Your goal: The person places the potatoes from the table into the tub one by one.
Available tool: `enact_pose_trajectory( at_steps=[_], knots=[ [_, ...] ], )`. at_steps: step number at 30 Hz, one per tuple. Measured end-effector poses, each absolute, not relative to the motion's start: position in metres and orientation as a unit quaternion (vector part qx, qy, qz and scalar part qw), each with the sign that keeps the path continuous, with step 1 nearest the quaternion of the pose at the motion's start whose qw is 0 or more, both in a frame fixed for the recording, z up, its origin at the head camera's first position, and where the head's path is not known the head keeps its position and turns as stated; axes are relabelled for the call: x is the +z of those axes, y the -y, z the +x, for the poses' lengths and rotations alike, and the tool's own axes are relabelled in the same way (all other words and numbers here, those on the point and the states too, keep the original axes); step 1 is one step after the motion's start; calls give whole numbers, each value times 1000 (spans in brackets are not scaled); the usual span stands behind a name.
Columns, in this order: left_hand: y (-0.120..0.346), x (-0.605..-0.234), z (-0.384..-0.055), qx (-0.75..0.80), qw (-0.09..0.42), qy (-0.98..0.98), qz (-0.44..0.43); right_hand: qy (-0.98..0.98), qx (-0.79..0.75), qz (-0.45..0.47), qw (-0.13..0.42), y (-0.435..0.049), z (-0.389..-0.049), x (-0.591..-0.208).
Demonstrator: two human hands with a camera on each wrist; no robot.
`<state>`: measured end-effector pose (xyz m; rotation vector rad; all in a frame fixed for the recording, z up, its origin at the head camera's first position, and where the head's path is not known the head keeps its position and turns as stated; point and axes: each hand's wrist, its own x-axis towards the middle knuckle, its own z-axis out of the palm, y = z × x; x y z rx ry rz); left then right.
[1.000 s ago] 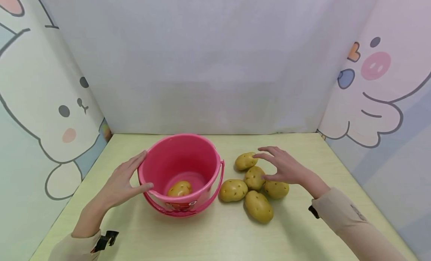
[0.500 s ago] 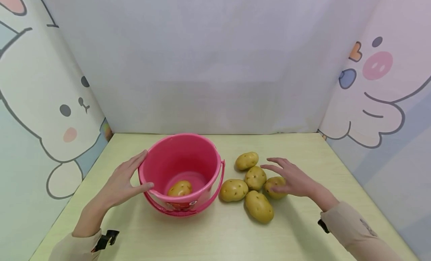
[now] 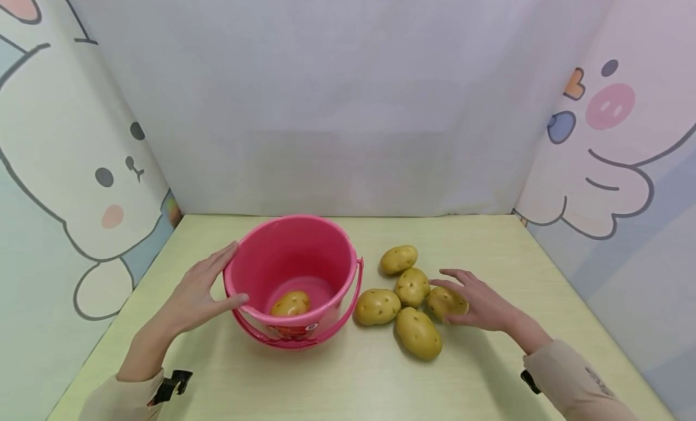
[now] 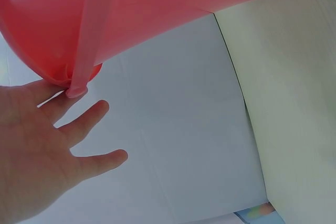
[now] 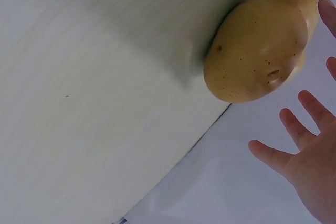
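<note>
A pink bucket stands left of the middle of the table, with one potato on its floor and its handle hanging down at the front. My left hand rests on the bucket's left rim, thumb over the near edge. In the left wrist view its fingers are spread, some touching the rim by the handle's joint. My right hand hovers at the right-hand potato, partly covering it. Its fingers are spread with nothing in them beside a large potato in the right wrist view.
Several more potatoes lie between bucket and right hand: one at the back, one in the centre, one by the bucket, one in front. A pale back wall and cartoon-printed side walls enclose the table.
My right hand has moved towards me and slightly right, from over the back and centre potatoes to the right-hand one. The left hand and bucket have stayed put.
</note>
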<state>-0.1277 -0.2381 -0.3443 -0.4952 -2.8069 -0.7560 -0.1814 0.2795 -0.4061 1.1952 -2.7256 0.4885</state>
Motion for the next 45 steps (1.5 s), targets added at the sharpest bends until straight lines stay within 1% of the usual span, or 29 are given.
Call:
enact_pose_trajectory(
  at_steps=[16, 27, 38, 45],
  knots=[
    [238, -343, -127, -257, 92, 948, -163, 908, 190, 372, 27, -284, -182, -424],
    [236, -340, -126, -254, 89, 950, -159, 904, 204, 375, 15, -282, -186, -430],
    [238, -344, -128, -259, 88, 948, -165, 912, 209, 353, 2, -283, -189, -435],
    [238, -344, -128, -261, 88, 948, -163, 916, 210, 341, 7, -282, -189, -437]
  ],
)
